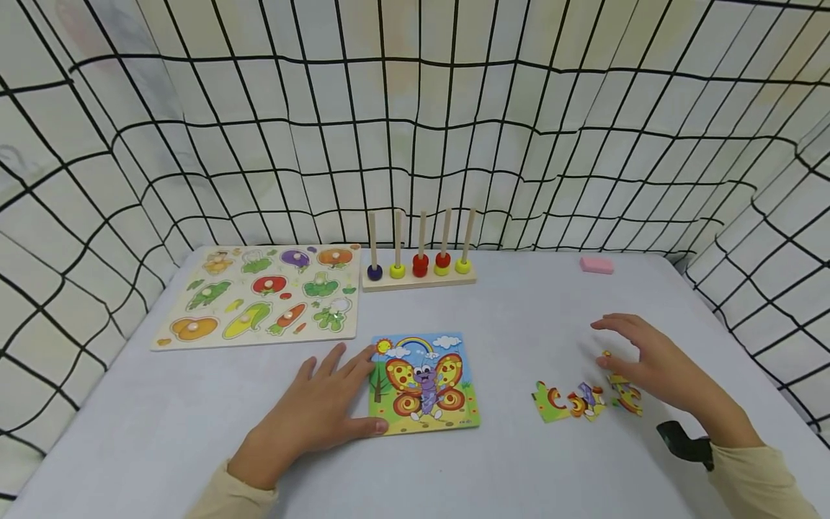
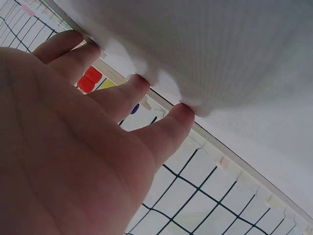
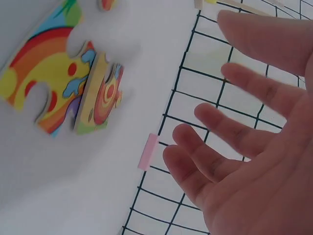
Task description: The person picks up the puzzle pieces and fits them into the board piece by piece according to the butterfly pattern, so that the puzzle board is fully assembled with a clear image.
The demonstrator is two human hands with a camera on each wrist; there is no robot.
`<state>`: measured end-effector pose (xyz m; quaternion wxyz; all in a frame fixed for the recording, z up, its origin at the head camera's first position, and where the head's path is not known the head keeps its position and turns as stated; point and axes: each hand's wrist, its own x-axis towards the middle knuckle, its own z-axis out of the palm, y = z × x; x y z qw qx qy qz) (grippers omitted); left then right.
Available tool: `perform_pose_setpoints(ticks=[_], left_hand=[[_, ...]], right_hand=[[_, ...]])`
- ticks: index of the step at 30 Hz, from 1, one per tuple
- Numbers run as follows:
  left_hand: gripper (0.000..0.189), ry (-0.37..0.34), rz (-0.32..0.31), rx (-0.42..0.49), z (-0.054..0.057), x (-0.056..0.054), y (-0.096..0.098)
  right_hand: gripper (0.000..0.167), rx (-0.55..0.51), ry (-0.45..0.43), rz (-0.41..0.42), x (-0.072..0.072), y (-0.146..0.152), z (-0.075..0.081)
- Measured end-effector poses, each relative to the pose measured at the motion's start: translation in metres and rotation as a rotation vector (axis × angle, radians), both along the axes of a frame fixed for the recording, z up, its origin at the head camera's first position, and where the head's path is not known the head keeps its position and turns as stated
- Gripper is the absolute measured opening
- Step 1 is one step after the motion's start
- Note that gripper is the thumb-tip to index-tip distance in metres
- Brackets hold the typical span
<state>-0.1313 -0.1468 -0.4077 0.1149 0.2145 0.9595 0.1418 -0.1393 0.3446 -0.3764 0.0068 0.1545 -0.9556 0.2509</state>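
Observation:
A square butterfly picture board [image 1: 424, 382] lies flat on the table in the head view. My left hand [image 1: 318, 407] rests at its left side, fingers spread, with the index fingertip at the upper left edge and the thumb at the lower left corner. To the right lie several loose jigsaw pieces [image 1: 551, 405] with bits of green, yellow and purple print. My right hand [image 1: 668, 371] hovers over the rightmost ones, fingers relaxed and apart, holding nothing. From the right wrist, a red-and-yellow jigsaw piece [image 3: 51, 66] overlaps another, below the bare palm.
A wooden vegetable peg puzzle [image 1: 259, 295] lies at the back left. Beside it stands a counting rack [image 1: 421, 280] with upright pegs and coloured beads. A pink block [image 1: 596, 265] sits at the back right. Black netting [image 1: 415, 130] over pale cloth surrounds the white table [image 1: 441, 476].

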Motion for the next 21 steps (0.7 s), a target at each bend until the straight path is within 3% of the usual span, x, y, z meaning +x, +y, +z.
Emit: perform_pose_setpoints(ticks=[15,21], left_hand=[[0.102,-0.001,-0.005,-0.003,0.001,0.000,0.001],[0.102,-0.006,0.001,-0.007,0.002,0.000,0.001]], right_hand=[[0.060,0.126,-0.078,0.028,0.008,0.026,-0.007],[0.053,0.148,-0.142,-0.035,0.011,0.033,-0.010]])
